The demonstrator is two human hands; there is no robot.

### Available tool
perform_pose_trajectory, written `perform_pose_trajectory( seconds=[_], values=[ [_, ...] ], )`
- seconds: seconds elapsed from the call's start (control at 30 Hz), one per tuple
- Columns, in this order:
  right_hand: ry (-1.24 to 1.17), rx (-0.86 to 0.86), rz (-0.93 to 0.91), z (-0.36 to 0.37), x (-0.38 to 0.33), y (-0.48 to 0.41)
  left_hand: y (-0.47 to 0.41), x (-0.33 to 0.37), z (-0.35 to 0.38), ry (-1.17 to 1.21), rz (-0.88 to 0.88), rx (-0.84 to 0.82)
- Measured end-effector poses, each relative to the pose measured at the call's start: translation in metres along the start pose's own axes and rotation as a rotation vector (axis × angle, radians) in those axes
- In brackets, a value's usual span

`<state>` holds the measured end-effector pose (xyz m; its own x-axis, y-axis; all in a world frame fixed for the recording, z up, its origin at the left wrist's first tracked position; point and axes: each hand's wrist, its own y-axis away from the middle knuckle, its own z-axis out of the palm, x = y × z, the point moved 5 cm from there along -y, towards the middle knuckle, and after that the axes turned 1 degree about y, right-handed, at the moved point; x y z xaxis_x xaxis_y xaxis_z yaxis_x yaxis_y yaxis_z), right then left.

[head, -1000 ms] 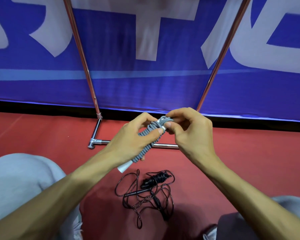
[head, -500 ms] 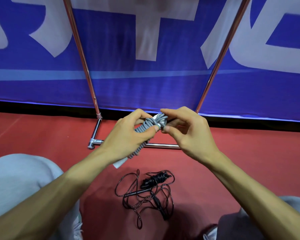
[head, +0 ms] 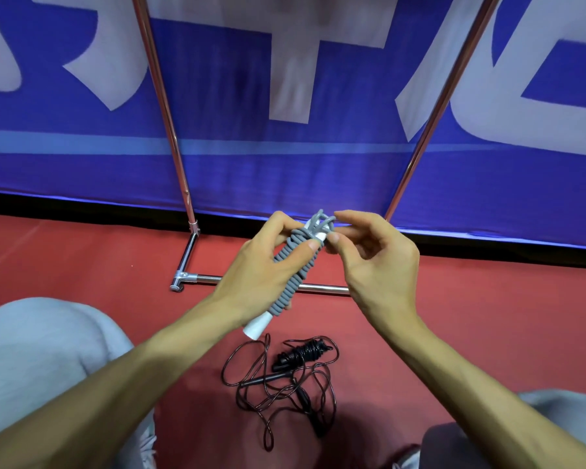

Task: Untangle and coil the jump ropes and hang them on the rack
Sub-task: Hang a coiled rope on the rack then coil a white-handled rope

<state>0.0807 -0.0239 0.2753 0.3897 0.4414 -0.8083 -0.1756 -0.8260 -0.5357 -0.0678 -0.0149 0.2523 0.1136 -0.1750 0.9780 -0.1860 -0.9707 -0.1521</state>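
Observation:
A grey jump rope (head: 293, 282) is wound tightly round its white handles. My left hand (head: 261, 275) grips the bundle at its middle, thumb pressed on the coils. At the bundle's top my right hand (head: 369, 255) pinches the loose grey loops with thumb and forefinger. Below my hands a black jump rope (head: 291, 377) lies tangled on the red floor, its handles partly wrapped. The metal rack (head: 186, 262) stands just beyond, with two slanting poles and a floor bar; its top is out of view.
A blue banner (head: 285, 157) with large white characters hangs behind the rack. My knees in light grey trousers (head: 48, 360) sit at the lower left and lower right. Red floor (head: 487, 316) stretches to either side.
The grey bundle has tilted more upright and its white end shows lower. My right hand has loosened its fingers and now pinches only the top loops.

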Motion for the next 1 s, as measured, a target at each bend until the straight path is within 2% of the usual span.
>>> perform_pose_trajectory(
  seconds=[0.2,0.37,0.53,0.63,0.8,0.87,0.93,1.0],
  values=[
    [-0.080,-0.019,0.021,-0.002,-0.001,-0.002,0.000,0.001,-0.002,-0.002,-0.010,-0.007],
    [-0.217,-0.035,0.107,-0.004,-0.001,-0.002,0.004,0.006,-0.001,-0.058,0.086,-0.010],
    [-0.263,-0.029,0.162,-0.004,0.000,-0.004,0.003,0.004,0.001,0.028,0.114,-0.043],
    [-0.201,-0.062,0.122,-0.003,0.001,-0.002,0.004,0.003,0.002,-0.010,0.126,-0.064],
    [0.081,-0.076,-0.151,-0.004,0.000,0.002,0.006,-0.001,0.002,-0.250,0.157,-0.086],
    [0.098,-0.087,-0.179,-0.004,0.000,0.001,0.006,-0.002,0.002,-0.283,0.159,-0.089],
    [0.083,-0.101,-0.177,-0.003,0.000,-0.002,0.009,-0.003,0.004,-0.228,0.121,-0.110],
    [0.065,-0.134,-0.144,0.000,0.001,-0.004,0.010,-0.006,0.007,-0.065,0.042,-0.109]
  ],
)
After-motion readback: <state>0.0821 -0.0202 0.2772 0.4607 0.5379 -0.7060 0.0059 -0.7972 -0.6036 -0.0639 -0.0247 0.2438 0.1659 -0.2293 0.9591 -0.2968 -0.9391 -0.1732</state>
